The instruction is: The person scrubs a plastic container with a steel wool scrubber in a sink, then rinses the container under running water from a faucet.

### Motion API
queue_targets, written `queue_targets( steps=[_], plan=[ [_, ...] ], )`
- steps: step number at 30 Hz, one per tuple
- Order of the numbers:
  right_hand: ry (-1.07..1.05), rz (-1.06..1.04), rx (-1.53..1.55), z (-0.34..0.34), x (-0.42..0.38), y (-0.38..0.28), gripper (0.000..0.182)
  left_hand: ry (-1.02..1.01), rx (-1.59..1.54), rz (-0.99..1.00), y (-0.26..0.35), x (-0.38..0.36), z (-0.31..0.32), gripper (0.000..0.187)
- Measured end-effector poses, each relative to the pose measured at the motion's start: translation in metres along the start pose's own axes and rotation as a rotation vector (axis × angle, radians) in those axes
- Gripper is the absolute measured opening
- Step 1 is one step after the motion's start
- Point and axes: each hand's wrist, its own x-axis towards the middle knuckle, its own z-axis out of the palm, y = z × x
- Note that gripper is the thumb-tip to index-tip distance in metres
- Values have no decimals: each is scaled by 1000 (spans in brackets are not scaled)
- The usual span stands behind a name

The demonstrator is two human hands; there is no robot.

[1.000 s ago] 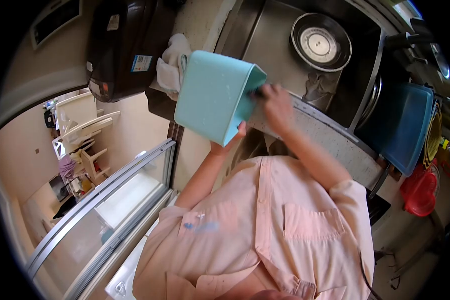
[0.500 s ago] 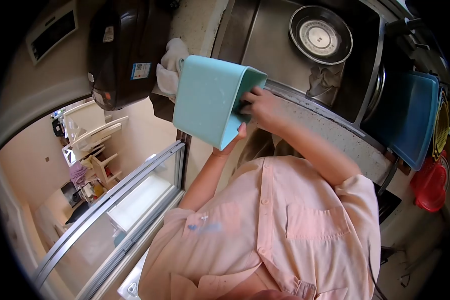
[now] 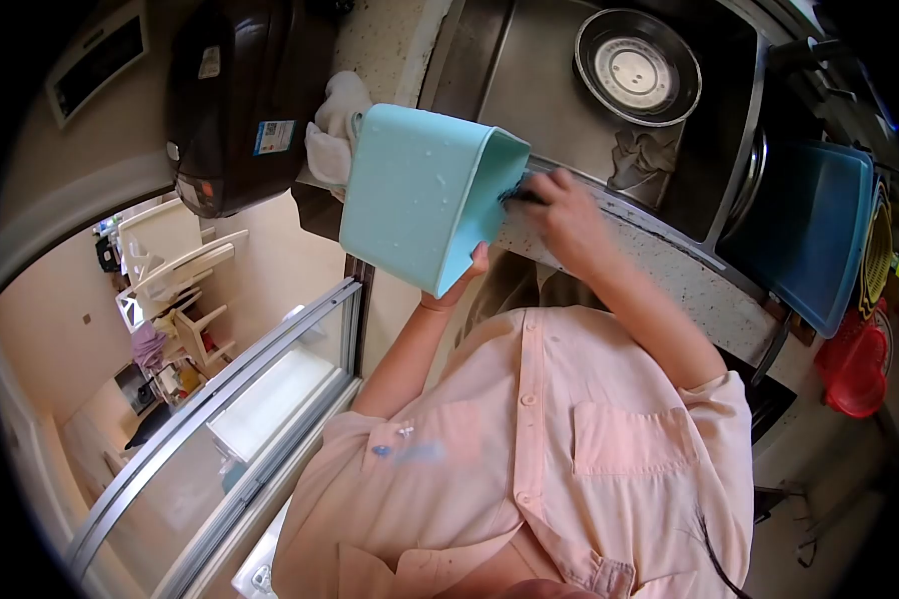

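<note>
So the teal bin (image 3: 405,190) is tipped on its side, just left of my right-hand fingers, mouth facing them. Water drops on the outside, so I'd treat it as slick.

My left hand (image 3: 459,285) has the lower rim, thumb curled over the lip; the other fingers are hidden behind the wall, so I can't tell how far they spread. My right hand (image 3: 569,225) has its fingers bunched, nearly together, pinching a small dark wad (image 3: 515,192) right at the bin's mouth. Looks a bit bristly, but it's too small to say what it is. Can't tell if it's touching the wall either.

For working in there cleanly, I'd let the left thumb take the load and keep the mouth square to the right fingers, so the wrist clears the rim. Light pinch, wad ahead of the fingertips, knuckles off the edge. Push too hard on one wall and the bin could twist off that thumb.

Further out: white cloth (image 3: 332,125) just past the bin from the right fingers, table (image 3: 669,275) edge right by them, and beyond that the sink (image 3: 534,95) with a round pan (image 3: 637,78) and a grey rag (image 3: 641,160).
</note>
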Motion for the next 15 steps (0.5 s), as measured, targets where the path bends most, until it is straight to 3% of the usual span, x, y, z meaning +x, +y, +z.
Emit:
queue_targets(
  steps=[3, 4, 8, 11, 12, 15],
  plan=[
    [-94, -73, 96, 30, -12, -20, 17, 17, 107, 48, -2, 0, 1, 28],
    [-32, -130, 16, 34, -11, -18, 15, 10, 161, 73, -2, 1, 0, 28],
    [-75, 43, -173, 16, 7, -13, 15, -13, 192, 60, 0, -5, -1, 28],
    [-123, -139, -76, 36, -19, -26, 15, 31, 148, 112, -5, 3, 3, 29],
    [21, -90, -59, 39, -15, -17, 14, 48, 148, 138, -8, 0, 3, 29],
    [-10, 159, -212, 22, 10, -16, 13, -109, 180, -118, -11, -10, -1, 32]
  ],
)
